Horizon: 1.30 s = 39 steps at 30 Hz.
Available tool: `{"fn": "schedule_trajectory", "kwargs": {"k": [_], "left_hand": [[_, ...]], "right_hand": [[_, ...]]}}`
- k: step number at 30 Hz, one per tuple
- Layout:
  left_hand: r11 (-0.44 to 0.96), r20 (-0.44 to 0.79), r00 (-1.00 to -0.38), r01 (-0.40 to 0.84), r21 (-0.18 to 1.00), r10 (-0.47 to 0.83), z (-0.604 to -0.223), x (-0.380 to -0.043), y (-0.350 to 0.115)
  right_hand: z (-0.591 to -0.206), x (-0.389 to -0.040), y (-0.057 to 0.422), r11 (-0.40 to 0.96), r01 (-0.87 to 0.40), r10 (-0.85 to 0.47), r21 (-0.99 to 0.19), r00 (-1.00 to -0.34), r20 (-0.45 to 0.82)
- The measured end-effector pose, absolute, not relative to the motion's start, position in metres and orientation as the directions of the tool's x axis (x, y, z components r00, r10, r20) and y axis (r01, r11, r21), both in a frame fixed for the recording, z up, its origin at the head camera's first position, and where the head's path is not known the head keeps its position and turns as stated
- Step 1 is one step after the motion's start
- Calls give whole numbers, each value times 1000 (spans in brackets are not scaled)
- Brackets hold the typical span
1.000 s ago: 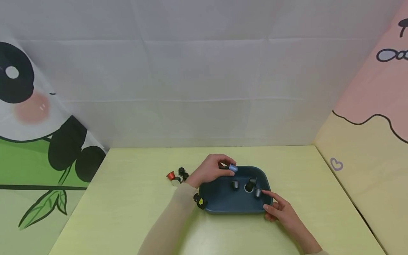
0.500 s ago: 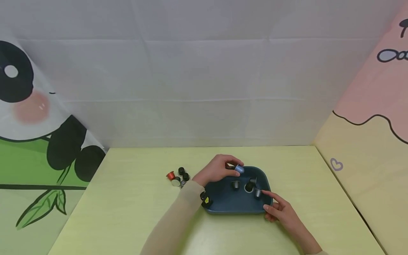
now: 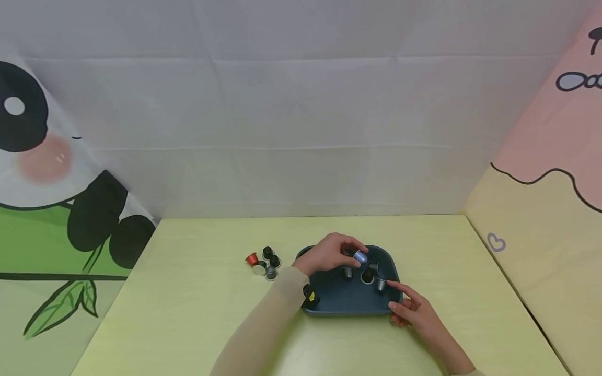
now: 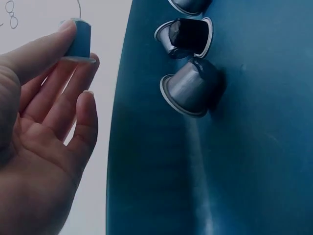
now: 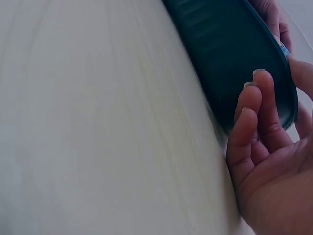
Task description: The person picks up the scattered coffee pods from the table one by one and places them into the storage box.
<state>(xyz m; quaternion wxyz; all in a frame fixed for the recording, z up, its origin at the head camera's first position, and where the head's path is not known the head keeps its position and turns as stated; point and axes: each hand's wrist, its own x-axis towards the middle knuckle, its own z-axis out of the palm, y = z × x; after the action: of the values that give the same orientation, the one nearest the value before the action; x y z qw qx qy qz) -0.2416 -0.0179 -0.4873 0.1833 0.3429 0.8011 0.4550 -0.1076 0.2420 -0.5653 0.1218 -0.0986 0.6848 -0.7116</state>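
My left hand [image 3: 329, 253] pinches a light blue coffee capsule [image 3: 360, 256] between thumb and fingertips, above the far part of a dark blue tray [image 3: 336, 303]. In the left wrist view the blue capsule [image 4: 82, 41] shows upright at the thumb tip. Several capsules lie in the tray: a grey one [image 3: 348, 272], a black one [image 3: 367, 276] and a silver one [image 3: 380, 285] among them. At the tray's right end, my right hand [image 3: 416, 308] holds the rim, its index fingertip by the silver capsule. The right wrist view shows curled fingers [image 5: 244, 132] against the tray's side.
Left of the tray, a loose group of capsules lies on the pale yellow table [image 3: 188, 313], including a red one [image 3: 252, 259], a black one [image 3: 267, 253] and a grey one [image 3: 271, 273]. A white backdrop [image 3: 301, 130] stands behind the table.
My left hand has moved right and slightly nearer over the tray with the blue capsule, uncovering the grey capsule on the table. The right hand keeps its place at the tray.
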Motion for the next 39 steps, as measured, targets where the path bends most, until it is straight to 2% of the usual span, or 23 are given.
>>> {"fn": "schedule_trajectory", "kwargs": {"k": [10,17,22,30,39], "left_hand": [[406,-117,-590,387,828,799,-495,-237,-8],[436,-152,-540,447,781,828,-507,-238,-1],[451,-162,-522,494,743,838,-510,-240,4],[531,-224,-513,593,605,828,-511,-237,10],[536,-246,-511,558,634,823,-518,-240,11]], "right_hand": [[-564,-108,242,9,78,-278,-997,-957,-78],[-564,-108,242,18,99,-274,-995,-956,-100],[-564,-108,243,-1,67,-302,-998,-951,-64],[-565,-109,243,-12,65,-303,-998,-951,-59],[-565,-110,242,-33,30,-319,-999,-948,-18]]}}
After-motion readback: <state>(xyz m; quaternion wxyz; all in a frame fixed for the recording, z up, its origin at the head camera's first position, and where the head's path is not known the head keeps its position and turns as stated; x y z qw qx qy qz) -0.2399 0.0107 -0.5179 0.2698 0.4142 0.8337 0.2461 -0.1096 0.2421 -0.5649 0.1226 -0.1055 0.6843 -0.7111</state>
